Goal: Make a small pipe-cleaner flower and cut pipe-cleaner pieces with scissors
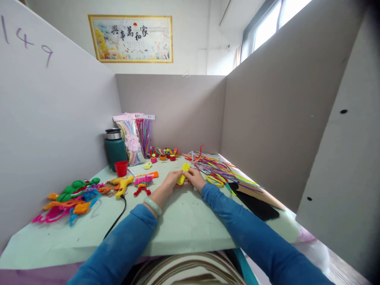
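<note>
The yellow ridged piece [183, 175] was up between the person's two hands, over the middle of the pale green tabletop [184, 227]; the left hand [171, 180] pinched it from one side, and the right hand [195, 179] pinched it from the other, the fingertips of both close together on it; a pale green bangle [153, 206] circled the left wrist, and blue sleeves [237, 221] covered both forearms.

Near the left hand lay a strip of pink and orange fuzzy work [143, 180], with a yellow glue gun [122, 185] beyond it, its black cord [117, 221] trailing toward the near edge; farther left was a heap of bright twisted shapes [75, 198]; behind the glue gun stood a red cup [121, 169], a dark green flask [115, 153] and bags of coloured stems [132, 138].

To the right of the hands were yellow-handled scissors [215, 181], just beside a spread of loose coloured stems [218, 166]; a flat black object [257, 204] lay nearer the person; small potted figures [162, 155] stood toward the back partition [175, 107].
</note>
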Motion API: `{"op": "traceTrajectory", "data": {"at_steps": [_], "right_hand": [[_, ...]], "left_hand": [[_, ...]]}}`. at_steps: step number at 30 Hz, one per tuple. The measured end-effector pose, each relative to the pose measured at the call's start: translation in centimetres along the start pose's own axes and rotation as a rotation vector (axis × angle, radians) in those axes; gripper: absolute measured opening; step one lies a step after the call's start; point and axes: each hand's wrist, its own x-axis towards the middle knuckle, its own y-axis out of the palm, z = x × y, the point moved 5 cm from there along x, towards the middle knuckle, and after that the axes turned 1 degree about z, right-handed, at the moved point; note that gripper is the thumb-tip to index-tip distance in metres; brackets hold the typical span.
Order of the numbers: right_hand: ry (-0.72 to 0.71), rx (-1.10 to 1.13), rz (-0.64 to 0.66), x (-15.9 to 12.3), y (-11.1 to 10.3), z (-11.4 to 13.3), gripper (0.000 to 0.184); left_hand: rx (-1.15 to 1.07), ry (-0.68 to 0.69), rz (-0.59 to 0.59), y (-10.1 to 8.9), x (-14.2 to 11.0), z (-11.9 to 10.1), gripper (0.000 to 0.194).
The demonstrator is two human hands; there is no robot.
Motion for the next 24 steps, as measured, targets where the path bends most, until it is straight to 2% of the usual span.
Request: {"op": "traceTrajectory", "data": {"at_steps": [8, 11, 15, 24], "right_hand": [[0.097, -0.035, 0.053, 0.05, 0.31, -0.80, 0.023], [0.166, 0.044, 0.062, -0.11, 0.18, -0.60, 0.022], [0.242, 0.145, 0.009, -0.26, -0.20, -0.40, 0.022], [0.243, 0.138, 0.038, -0.24, 0.01, -0.55, 0.021]], "left_hand": [[0.054, -0.056, 0.012, 0.02, 0.60, 0.99, 0.027], [0.048, -0.064, 0.009, 0.14, 0.42, 0.86, 0.025], [0.058, -0.069, 0.013, 0.22, 0.10, 0.61, 0.024], [0.113, -0.045, 0.046, 0.09, 0.34, 0.99, 0.022]]}}
